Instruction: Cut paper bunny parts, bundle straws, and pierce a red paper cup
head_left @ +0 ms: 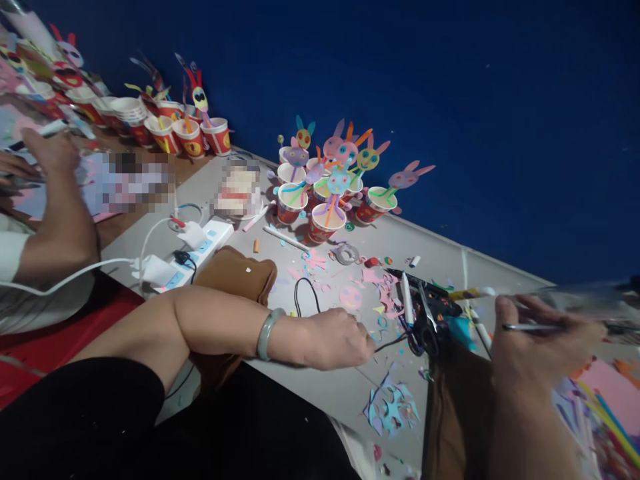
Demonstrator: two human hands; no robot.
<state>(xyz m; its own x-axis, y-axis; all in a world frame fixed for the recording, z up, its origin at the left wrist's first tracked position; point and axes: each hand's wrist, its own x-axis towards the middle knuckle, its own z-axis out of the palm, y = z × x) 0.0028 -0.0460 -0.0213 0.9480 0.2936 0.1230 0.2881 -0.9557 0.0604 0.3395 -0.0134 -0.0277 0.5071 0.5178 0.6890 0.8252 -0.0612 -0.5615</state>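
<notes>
My left hand (334, 339), with a pale green bangle (265, 335) at the wrist, is closed in a loose fist over the grey table. Its fingers curl under, so whatever they hold, if anything, is hidden. A thin black cord (306, 283) passes behind it. At the right, my right hand (543, 337) is closed around a slim silver pen-like tool (533, 327); its far end is blurred. By the thumb is a yellow marker (470, 293) with a white end. Between my hands, scissors (425, 327) and a white marker (407, 299) lie at a dark holder.
Paper cups (327, 225) with paper rabbit figures stand along the blue wall. Paper scraps (391, 403), a tape roll (347, 254) and a brown cushion (237, 273) lie about. A power strip (195, 257) has plugged-in cables. At left, another person's hand (53, 150) holds a marker.
</notes>
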